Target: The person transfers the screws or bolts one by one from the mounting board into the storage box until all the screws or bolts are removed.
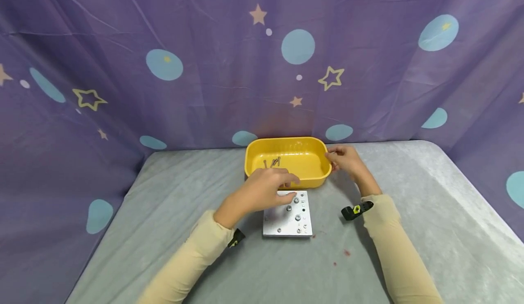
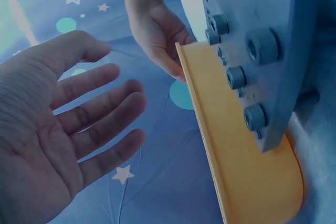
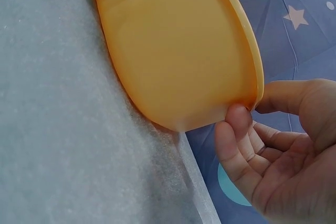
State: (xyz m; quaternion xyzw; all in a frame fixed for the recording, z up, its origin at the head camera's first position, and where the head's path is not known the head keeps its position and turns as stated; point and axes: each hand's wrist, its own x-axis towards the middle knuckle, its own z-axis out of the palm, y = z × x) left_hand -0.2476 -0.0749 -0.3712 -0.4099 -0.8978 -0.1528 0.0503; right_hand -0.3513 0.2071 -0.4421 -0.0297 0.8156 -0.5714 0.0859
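My left hand (image 1: 264,189) hovers palm down over a silver metal plate (image 1: 282,225), its fingers apart and loosely bent. Nothing lies in that palm, as the left wrist view shows. Socket-head bolts (image 2: 262,46) of different sizes stand in the plate. Just behind it is a yellow plastic tray (image 1: 304,158) with several small bolts (image 1: 274,162) lying at its left side. At the tray's right end, my right hand (image 1: 345,159) pinches the rim (image 3: 257,72), thumb and fingers meeting at the corner. The left hand hides part of the tray's front wall and the plate's back left corner.
A grey cloth (image 1: 184,195) covers the table. Behind the tray hangs a purple curtain (image 1: 221,99) with stars and blue spots, close to the table's back edge. Small reddish spots (image 1: 347,252) mark the cloth right of the plate.
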